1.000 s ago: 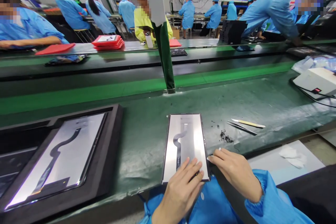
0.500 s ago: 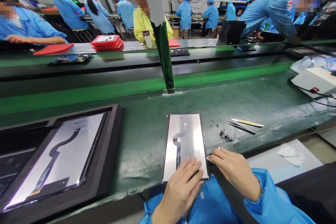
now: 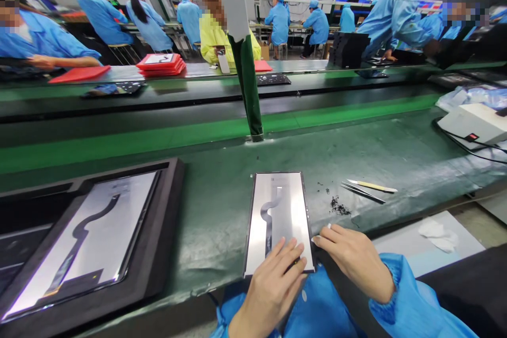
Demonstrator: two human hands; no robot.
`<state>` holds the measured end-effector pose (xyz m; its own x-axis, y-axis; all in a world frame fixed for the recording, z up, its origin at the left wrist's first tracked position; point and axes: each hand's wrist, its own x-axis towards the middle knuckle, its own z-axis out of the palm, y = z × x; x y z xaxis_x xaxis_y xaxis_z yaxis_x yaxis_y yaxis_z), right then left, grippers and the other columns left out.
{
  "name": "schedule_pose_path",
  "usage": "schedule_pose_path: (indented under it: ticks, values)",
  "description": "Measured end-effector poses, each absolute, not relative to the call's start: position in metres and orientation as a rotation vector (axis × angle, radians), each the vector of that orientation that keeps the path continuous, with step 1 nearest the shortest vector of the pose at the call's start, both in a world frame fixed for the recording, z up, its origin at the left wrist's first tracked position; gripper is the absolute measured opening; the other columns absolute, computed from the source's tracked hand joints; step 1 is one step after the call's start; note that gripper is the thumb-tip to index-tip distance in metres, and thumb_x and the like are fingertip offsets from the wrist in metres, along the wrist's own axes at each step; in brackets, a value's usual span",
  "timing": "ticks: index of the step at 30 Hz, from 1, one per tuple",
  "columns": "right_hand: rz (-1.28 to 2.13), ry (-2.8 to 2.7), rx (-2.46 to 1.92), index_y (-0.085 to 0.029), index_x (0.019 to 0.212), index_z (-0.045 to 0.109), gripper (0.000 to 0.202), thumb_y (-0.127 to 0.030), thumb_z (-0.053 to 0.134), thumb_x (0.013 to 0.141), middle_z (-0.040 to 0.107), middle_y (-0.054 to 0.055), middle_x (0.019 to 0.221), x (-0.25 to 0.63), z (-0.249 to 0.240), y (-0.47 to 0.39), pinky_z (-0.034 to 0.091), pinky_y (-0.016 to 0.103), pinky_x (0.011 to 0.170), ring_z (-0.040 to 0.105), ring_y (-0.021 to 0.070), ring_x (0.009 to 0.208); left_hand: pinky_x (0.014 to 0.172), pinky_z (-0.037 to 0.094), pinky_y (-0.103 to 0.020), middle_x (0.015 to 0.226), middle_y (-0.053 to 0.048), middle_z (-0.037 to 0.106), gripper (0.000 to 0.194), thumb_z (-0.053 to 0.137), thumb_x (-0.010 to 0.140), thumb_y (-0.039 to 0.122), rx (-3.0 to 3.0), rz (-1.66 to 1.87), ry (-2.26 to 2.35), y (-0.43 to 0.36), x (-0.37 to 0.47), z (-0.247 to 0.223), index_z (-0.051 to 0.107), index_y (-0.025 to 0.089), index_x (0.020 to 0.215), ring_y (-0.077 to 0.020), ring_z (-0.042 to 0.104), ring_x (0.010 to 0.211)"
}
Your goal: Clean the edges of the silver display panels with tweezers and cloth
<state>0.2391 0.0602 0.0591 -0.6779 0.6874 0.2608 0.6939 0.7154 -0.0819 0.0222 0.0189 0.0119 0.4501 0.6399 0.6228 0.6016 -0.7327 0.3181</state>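
Observation:
A flat display panel (image 3: 291,214) with a silvery back, dark edges and a curved grey ribbon cable (image 3: 267,214) lies on the green bench at its front edge. My left hand (image 3: 275,280) rests flat across the panel's near end, fingers stretched out and slightly apart. Beside the panel's right edge is my right hand (image 3: 348,253), its thumb and fingers pinched together. Small white bits show at those fingertips; what they hold, if anything, I cannot make out. A little heap of black scraps (image 3: 339,206) lies beyond my right hand, near metal tweezers (image 3: 363,192) and a yellow-handled tool (image 3: 372,186).
At left, a black foam tray (image 3: 168,211) holds a second display panel (image 3: 114,232). A green-wrapped post (image 3: 249,90) rises from the bench's back edge. A white device (image 3: 475,121) with cables stands at right. Beyond runs a conveyor (image 3: 190,95); co-workers in blue sit behind it.
My two hands and the panel stay almost in place. Dark boards on the conveyor have shifted slightly to the right. The co-worker at the far right has moved an arm.

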Motion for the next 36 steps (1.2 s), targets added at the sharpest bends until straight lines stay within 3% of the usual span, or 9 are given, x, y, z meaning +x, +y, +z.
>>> schedule_pose_path:
  ticks: [5,11,16,21,36]
  values:
    - [0.038,-2.622,-1.127,-0.023,0.093,0.065,0.024,-0.012,0.045,0.100,0.064,-0.002,0.077,0.240,0.061,0.064,0.039,0.027,0.057,0.058,0.0146,0.068,0.107,0.051,-0.040,0.118,-0.010,0.073,0.021,0.050,0.098,0.015,2.643,1.163,1.124,0.019,0.022,0.011,0.067,0.014,0.110,-0.0220,0.065,0.119]
    - [-0.010,-2.627,-1.084,-0.022,0.094,0.065,0.027,-0.014,0.041,0.102,0.065,0.000,0.077,0.240,0.060,0.062,0.039,0.029,0.057,0.058,0.0172,0.068,0.106,0.052,-0.040,0.117,-0.009,0.073,0.022,0.047,0.100,0.016,2.656,1.167,1.132,0.019,0.023,0.012,0.067,0.014,0.111,-0.0217,0.066,0.118]
    - [0.076,-2.564,-1.135,-0.023,0.093,0.065,0.043,-0.027,0.025,0.108,0.062,0.000,0.076,0.244,0.063,0.062,0.039,0.025,0.058,0.060,0.0135,0.068,0.108,0.050,-0.039,0.118,-0.010,0.073,0.022,0.049,0.099,0.015,2.656,1.171,1.121,0.020,0.022,0.012,0.067,0.013,0.111,-0.0213,0.065,0.120]
    - [-0.029,-2.497,-1.206,-0.021,0.093,0.064,0.050,-0.028,0.016,0.108,0.062,0.002,0.077,0.240,0.063,0.059,0.039,0.026,0.057,0.059,0.0137,0.064,0.109,0.049,-0.038,0.118,-0.010,0.073,0.023,0.048,0.099,0.015,2.669,1.160,1.111,0.019,0.022,0.011,0.067,0.013,0.112,-0.0205,0.064,0.121]
    - [-0.126,-2.427,-1.252,-0.020,0.096,0.063,0.043,-0.026,0.022,0.108,0.061,0.001,0.076,0.232,0.054,0.045,0.036,0.029,0.058,0.058,0.0149,0.064,0.109,0.048,-0.039,0.117,-0.010,0.073,0.022,0.048,0.100,0.015,2.687,1.167,1.113,0.020,0.022,0.012,0.067,0.012,0.109,-0.0206,0.064,0.121]
